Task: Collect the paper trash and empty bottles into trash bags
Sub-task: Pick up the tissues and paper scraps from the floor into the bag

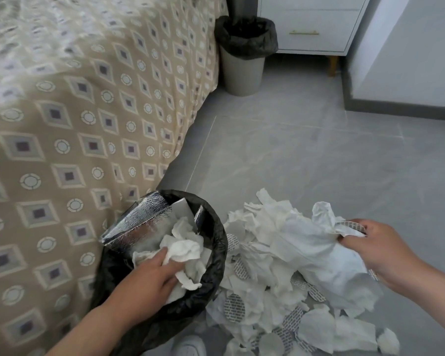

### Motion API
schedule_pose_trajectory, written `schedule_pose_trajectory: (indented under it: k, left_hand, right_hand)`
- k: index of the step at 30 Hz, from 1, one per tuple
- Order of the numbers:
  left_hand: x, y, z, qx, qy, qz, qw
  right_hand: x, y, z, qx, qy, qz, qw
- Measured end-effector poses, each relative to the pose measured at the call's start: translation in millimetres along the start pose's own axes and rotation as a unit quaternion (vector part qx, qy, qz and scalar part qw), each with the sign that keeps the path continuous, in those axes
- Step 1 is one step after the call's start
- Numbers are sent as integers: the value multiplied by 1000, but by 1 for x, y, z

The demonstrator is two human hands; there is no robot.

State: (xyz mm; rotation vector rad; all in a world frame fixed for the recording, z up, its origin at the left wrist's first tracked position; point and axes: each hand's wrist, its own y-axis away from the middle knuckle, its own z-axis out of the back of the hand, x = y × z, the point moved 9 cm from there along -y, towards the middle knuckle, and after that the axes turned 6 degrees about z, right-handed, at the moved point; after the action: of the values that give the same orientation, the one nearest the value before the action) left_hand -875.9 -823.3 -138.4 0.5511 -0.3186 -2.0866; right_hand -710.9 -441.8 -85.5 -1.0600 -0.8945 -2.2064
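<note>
A black trash bag (216,242) stands open on the floor beside the bed, holding crumpled white paper and a silver foil pouch (136,224). My left hand (149,281) reaches into its mouth and grips a crumpled white tissue (183,250). To the right lies a heap of white paper trash (275,273) mixed with several round printed seals. My right hand (375,250) grips a large wad of white paper (316,242) just above that heap. No bottles are in view.
A bed with a beige diamond-patterned cover (75,137) fills the left side. A grey bin lined with a black bag (244,52) stands at the bed's far corner, next to a white drawer cabinet (314,24). Grey tiled floor (306,155) stretches between. A white wall runs along the right.
</note>
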Motion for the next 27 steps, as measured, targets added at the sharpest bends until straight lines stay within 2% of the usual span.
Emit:
schedule_pose_trajectory:
  k: [5,11,16,19,21,24,27]
  left_hand:
    - [3,26,29,-53,-7,3,999]
    - [38,51,56,-159,10,94,983]
    - [59,61,49,-169,51,181,968]
    - [73,59,47,-195,66,165,965]
    - [81,59,42,-215,93,149,961]
    - [85,60,38,-231,131,134,955]
    - [91,56,25,-224,130,131,957]
  right_hand:
    - [58,2,-18,28,-58,51,997]
    - [163,32,-76,126,-197,139,962]
    - [212,56,-156,214,-309,120,919]
    - [213,53,-202,223,-341,99,908]
    - [200,52,-231,221,-329,82,914]
    - [165,50,-264,214,-253,62,941]
    - [142,46,-277,206,-104,120,966]
